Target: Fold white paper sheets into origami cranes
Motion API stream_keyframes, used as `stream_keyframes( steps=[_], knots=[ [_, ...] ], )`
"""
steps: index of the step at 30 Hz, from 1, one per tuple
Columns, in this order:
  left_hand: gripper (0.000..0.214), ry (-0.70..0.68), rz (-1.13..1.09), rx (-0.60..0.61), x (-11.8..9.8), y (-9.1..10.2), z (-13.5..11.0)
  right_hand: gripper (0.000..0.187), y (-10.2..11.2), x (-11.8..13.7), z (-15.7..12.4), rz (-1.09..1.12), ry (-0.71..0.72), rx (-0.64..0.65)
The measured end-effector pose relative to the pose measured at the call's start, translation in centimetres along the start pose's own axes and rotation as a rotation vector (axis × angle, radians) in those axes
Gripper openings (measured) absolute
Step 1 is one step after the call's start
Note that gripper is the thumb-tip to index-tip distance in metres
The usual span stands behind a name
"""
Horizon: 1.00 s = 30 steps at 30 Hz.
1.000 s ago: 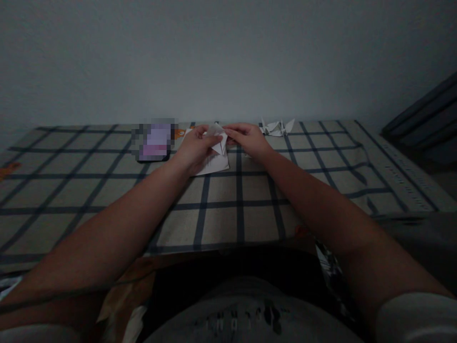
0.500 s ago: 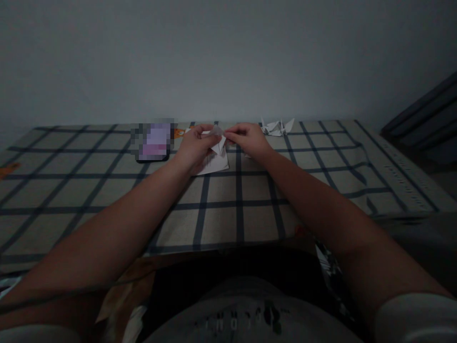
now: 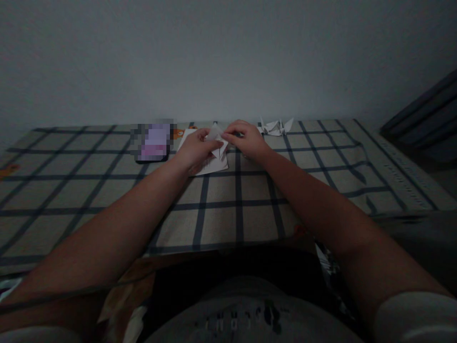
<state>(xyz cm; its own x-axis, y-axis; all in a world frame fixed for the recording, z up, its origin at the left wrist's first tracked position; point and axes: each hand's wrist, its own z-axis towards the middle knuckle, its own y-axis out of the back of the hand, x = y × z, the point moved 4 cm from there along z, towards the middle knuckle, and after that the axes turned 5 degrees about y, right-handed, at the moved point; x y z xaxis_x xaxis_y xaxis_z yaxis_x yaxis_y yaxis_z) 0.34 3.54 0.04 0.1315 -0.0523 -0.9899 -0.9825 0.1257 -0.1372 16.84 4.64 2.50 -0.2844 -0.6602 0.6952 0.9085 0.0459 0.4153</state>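
Note:
A small piece of folded white paper point(image 3: 219, 151) is held up between my two hands. My left hand point(image 3: 195, 148) grips it from the left, the thumb lying across its face. At its upper right edge, my right hand point(image 3: 246, 138) pinches the paper with thumb and fingertips. Below my left hand, a larger sheet of white paper point(image 3: 210, 167) lies flat on the cloth, partly covered by the hand. Two folded paper cranes point(image 3: 276, 127) stand just beyond my right hand.
A checked tablecloth point(image 3: 221, 219) covers the table, which meets a plain wall point(image 3: 228, 62) at the back. Left of my hands lies a phone point(image 3: 154, 143) with a blurred screen. A dark slatted object point(image 3: 424, 114) is at the far right.
The folded paper has turned slightly in my hands and shows more of its face. My left thumb and right fingers have shifted a little on it.

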Motion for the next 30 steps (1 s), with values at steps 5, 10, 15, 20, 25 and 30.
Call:
stream_keyframes(
  steps=[5,10,15,20,25,30],
  knots=[
    [0.017,0.025,-0.052,0.054,0.3,0.0,0.0,0.012,0.0,-0.5,0.0,0.033,-0.030,-0.020],
    [0.014,0.075,-0.061,0.063,0.6,0.0,-0.2,0.013,-0.1,-1.1,-0.2,0.142,-0.113,-0.051],
    [0.017,0.083,-0.049,0.056,0.5,-0.3,-0.5,0.018,-0.1,-1.4,-0.1,0.142,-0.128,-0.045],
    [0.023,0.081,-0.063,0.073,0.4,-0.4,-0.5,0.021,-0.3,-1.9,0.0,0.149,-0.093,-0.040],
    [0.026,0.104,0.011,0.063,0.5,-0.2,-0.6,0.026,-0.5,-2.7,0.1,0.181,-0.065,-0.016],
    [0.022,0.119,0.061,0.053,0.6,-0.2,-0.6,0.028,-0.6,-3.0,0.2,0.218,-0.091,-0.023]
  ],
)
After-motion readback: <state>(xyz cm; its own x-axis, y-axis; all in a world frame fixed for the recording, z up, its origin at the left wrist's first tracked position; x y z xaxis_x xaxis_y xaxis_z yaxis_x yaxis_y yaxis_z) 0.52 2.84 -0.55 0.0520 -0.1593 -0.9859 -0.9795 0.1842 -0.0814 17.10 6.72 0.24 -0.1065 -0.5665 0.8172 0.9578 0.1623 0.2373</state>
